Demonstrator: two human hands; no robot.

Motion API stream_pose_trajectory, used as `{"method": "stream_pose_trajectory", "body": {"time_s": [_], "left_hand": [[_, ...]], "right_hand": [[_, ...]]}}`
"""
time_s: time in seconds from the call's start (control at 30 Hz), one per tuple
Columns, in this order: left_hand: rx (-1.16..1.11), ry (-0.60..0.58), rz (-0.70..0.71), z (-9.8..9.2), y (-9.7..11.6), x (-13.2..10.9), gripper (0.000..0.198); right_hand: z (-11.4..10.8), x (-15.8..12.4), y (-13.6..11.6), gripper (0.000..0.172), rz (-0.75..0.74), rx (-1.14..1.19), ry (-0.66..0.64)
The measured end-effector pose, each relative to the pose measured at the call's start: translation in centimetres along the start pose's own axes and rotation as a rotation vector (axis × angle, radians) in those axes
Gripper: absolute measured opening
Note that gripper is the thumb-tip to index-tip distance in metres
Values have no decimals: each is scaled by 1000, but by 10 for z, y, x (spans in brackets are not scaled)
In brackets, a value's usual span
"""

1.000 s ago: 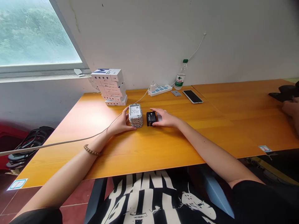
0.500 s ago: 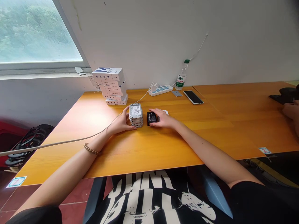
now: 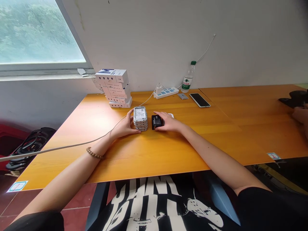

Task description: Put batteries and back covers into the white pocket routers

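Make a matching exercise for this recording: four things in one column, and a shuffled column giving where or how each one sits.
Things:
1. Stack of white devices
2. Black battery
3. Phone
4. Water bottle

Places:
A. Upright by the wall
B. Under the right hand
C. Touching the left hand
D. Lying flat, screen up

Pairs: 1-C, 2-B, 3-D, 4-A

A black printed T-shirt [image 3: 154, 205], short sleeves [image 3: 262, 208], a beaded bracelet [image 3: 94, 153].

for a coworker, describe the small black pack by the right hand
On the orange wooden desk, find the person's right hand: under its fingers lies a small black pack printed 3000. Unlike the stacked white devices beside it, it is black and single.
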State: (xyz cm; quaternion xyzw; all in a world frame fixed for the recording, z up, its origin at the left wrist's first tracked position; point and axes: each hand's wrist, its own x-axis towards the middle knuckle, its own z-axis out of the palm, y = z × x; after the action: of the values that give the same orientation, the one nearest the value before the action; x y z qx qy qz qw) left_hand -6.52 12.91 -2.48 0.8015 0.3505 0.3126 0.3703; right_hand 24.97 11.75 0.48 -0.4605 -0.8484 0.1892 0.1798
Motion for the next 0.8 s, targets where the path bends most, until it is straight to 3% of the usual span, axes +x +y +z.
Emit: {"method": "stream_pose_trajectory", "body": {"time_s": [0.8], "left_hand": [[21,9,27,0,-9,0,134]], "right_hand": [[0,3,5,105,11,14,5]]}}
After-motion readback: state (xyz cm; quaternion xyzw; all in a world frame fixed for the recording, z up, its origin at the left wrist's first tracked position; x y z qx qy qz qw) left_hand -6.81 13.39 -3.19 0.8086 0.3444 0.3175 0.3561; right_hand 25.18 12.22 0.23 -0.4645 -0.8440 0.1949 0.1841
